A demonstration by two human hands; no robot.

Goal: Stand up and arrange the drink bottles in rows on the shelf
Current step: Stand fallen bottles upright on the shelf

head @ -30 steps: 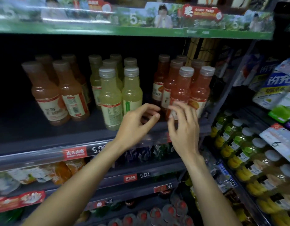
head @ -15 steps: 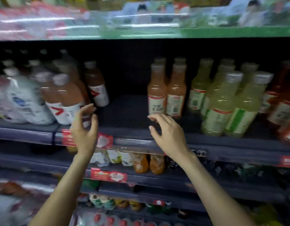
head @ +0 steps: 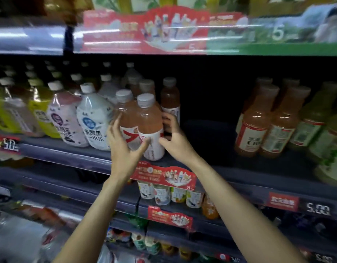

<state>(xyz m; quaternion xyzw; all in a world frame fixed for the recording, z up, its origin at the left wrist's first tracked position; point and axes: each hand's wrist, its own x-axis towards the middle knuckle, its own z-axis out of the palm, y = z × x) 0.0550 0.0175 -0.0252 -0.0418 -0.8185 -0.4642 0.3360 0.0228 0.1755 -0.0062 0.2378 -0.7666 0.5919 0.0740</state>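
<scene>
While both hands, the left hand (head: 124, 147) and the right hand (head: 175, 137), hold the 2 front pinkish juice bottles (head: 148, 128) standing at the shelf (head: 69, 154) edge, I think lining them up straight comes next.

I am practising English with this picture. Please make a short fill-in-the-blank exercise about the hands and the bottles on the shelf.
1. The left hand and the right hand hold the two front brown bottles from ____ sides.
2. The caps of these bottles are ____ in colour.
3. The white bottle stands to the ____ of the brown bottles.
4. The price tag at the lower right reads ____.

Missing words: opposite; grey; left; 5.00
</scene>
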